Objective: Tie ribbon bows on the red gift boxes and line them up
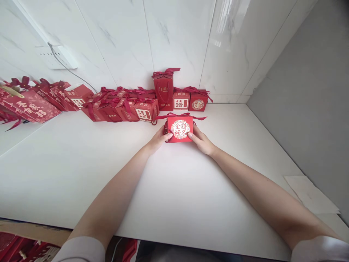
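A red gift box with gold and white lettering and a dark red ribbon on top is between my two hands, over the white table. My left hand grips its left side, thumb on the front by a twisted red cord. On the opposite side my right hand grips it, thumb on the front face; the other fingers of both hands are hidden behind the sides. Just behind it stand a tall red box with a bow, a red box with a white label and another with a round gold emblem.
More ribboned red boxes are packed in rows to the left along the tiled wall. Red gift bags lean at the far left, near a wall socket with a cable. A paper sheet lies at the right edge of the table.
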Demonstrator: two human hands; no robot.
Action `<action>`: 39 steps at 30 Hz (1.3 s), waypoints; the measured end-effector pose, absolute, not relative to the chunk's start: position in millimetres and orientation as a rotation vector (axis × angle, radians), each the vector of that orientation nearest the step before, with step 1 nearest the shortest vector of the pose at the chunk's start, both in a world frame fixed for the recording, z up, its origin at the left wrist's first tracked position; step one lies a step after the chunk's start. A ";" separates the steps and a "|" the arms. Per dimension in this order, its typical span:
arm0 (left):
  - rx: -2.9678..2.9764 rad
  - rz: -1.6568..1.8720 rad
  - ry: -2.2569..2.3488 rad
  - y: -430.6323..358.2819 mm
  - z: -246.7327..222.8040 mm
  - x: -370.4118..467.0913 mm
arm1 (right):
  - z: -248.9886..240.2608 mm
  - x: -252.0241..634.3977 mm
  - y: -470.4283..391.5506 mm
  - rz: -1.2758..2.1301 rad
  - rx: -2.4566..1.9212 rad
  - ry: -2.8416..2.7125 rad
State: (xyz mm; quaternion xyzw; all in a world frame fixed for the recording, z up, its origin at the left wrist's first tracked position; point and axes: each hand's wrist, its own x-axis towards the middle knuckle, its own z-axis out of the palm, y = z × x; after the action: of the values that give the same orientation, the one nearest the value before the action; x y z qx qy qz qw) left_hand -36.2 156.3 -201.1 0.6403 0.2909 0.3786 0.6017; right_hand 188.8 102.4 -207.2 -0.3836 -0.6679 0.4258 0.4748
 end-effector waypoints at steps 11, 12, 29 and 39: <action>1.490 0.872 0.656 156.7 -201.0 -36.2 | -206.4 188.5 101.6 1.045 -0.944 -1.630; 1.487 0.872 0.655 156.9 -201.3 -36.3 | -206.6 188.6 101.7 1.045 -0.946 -1.630; 1.484 0.888 0.649 156.1 -201.0 -35.6 | -205.2 188.6 101.4 1.017 -0.994 -1.652; 1.484 0.881 0.663 156.6 -200.7 -36.3 | -204.9 188.3 101.4 1.033 -0.971 -1.641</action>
State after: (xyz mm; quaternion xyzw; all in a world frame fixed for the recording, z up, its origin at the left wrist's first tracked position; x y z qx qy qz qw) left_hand -36.3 156.6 -200.7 0.6406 0.2864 0.3805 0.6023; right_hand 188.3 101.4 -204.9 -0.3957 -0.6691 0.4210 0.4674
